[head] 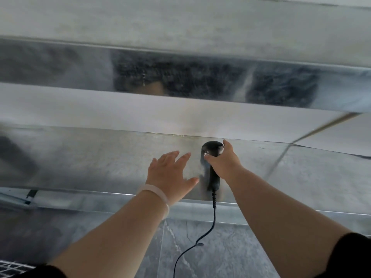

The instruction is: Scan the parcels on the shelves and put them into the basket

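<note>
My right hand (223,161) grips a black handheld scanner (212,151) by its handle, head pointing away over the metal shelf (90,157). Its black cable (208,227) hangs down toward the floor. My left hand (170,175) is stretched out flat with spread fingers above the same shelf, just left of the scanner, holding nothing. A pale band circles the left wrist. No parcel shows on the shelves in this blurred view. A corner of a wire basket (14,267) shows at the bottom left.
Grey metal shelving fills the view: a higher shelf level (180,77) with dark reflections lies beyond, and a shelf front edge (120,199) runs below my wrists. Grey floor (200,247) lies underneath. The frame is motion-blurred.
</note>
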Available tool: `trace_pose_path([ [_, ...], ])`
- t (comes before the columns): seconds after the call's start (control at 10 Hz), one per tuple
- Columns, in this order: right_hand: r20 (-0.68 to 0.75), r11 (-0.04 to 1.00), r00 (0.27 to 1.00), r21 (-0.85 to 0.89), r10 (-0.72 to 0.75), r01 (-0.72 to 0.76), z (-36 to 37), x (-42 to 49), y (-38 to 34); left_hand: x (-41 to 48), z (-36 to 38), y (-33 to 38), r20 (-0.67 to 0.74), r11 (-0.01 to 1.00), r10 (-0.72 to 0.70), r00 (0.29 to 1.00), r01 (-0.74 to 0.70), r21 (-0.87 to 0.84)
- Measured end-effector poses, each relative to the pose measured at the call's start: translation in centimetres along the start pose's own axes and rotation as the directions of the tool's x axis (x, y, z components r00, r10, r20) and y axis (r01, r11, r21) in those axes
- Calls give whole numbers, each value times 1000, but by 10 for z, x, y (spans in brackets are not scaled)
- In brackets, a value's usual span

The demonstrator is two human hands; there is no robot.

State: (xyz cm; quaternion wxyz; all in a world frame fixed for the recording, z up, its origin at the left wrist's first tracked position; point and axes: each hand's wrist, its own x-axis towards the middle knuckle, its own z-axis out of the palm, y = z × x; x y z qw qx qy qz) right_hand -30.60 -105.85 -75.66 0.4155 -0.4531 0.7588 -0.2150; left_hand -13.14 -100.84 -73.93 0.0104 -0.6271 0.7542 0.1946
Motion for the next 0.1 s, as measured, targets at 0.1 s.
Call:
trace_pose_path([
  [0.1,8,995,998,-81,-66,67,-13,-32,-2,-18,-15,7,-4,1000,-7,1000,7,-1],
])
